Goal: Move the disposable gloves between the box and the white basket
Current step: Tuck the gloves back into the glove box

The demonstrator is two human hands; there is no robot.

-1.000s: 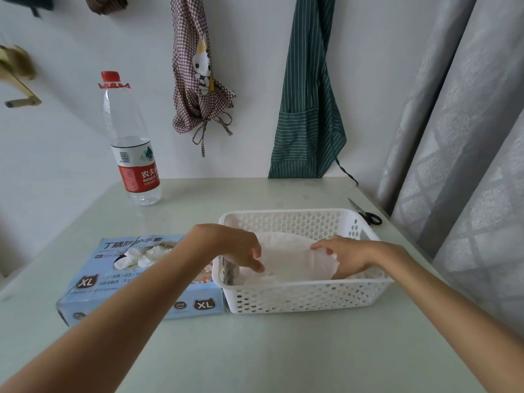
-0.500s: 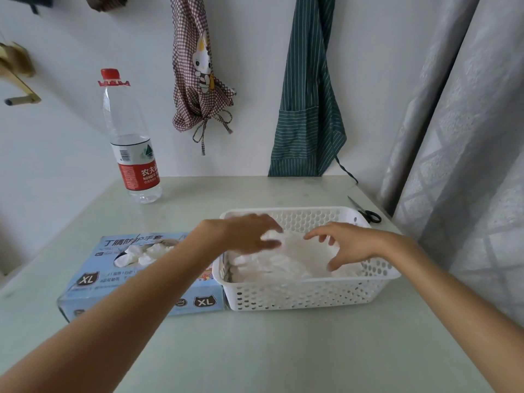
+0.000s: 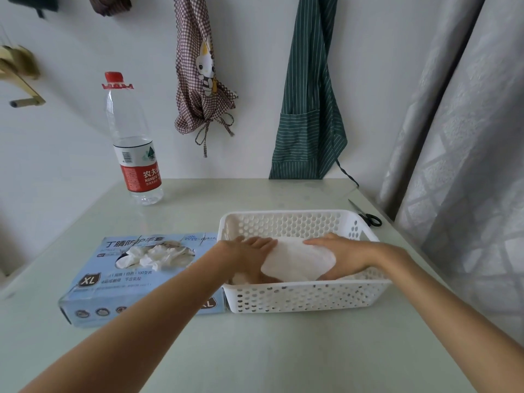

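A white perforated basket stands on the table, touching the right end of a blue XL glove box. Crumpled white gloves poke out of the box's top opening. Both my hands are inside the basket. My left hand and my right hand grip a white stack of gloves from its two sides, with fingers over its top and curled under it. The stack sits slightly raised above more white gloves lying on the basket floor, which are mostly hidden.
A clear water bottle with a red label stands at the back left. Black-handled scissors lie behind the basket, near the table's right edge. A checked apron and a green striped apron hang on the wall. A grey curtain hangs on the right.
My hands hovered spread over the gloves in the basket half a second ago. They have now closed in from both sides and gathered the gloves into one stack.
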